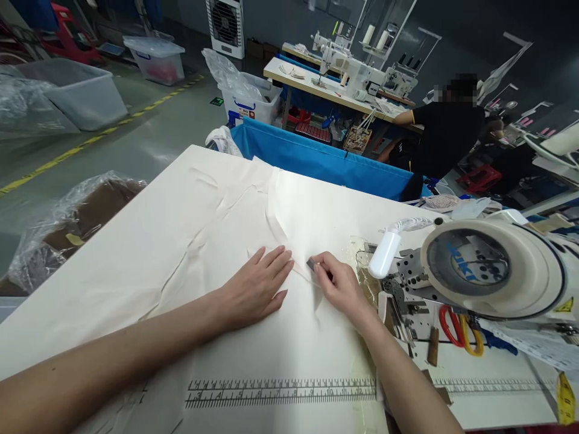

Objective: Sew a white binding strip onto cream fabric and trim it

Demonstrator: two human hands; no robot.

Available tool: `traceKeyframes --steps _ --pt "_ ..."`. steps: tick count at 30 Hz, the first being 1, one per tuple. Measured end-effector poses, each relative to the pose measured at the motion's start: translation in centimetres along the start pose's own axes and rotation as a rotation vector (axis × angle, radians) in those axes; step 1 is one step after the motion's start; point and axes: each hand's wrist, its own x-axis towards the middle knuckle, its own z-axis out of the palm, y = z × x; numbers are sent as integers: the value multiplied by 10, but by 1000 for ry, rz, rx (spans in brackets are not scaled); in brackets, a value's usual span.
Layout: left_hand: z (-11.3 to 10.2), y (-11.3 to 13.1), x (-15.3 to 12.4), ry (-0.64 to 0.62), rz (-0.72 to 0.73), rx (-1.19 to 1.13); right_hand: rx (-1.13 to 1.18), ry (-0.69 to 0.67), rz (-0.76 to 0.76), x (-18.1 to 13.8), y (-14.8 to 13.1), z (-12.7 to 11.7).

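Holding the cloth (203, 241) flat, left of the sewing machine (488, 265) | our left hand (257, 289) lay spread, palm down on it | our right hand (339, 286) pinched a dark tag (311, 264) at a fold, nearer the machine | we judged the cloth placed but not yet fed to the machine.

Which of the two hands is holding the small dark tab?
The right hand, pinching the dark tab beside the sewing machine; the left hand lies flat and empty on the cream fabric.

garment workshop | industrial sewing machines (493, 265) on rows of tables | fabric bins (72, 90) | yellow floor line (90, 140)
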Motion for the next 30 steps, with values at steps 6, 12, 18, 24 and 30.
traceKeyframes --steps 6,12,18,24,30 --pt "-3 3 -2 7 29 -18 14 20 1 3 -4 11" --pt "-3 4 -2 15 44 7 -32 15 4 1 -5 15" --pt "0 4 0 26 47 21 -90 2 -2 4 -9 17" --pt "0 5 -1 21 35 11 -107 -44 -39 -11 -5 -1" --pt "2 7 -2 46 38 -27 -64 -34 -22 -25 0 -6"
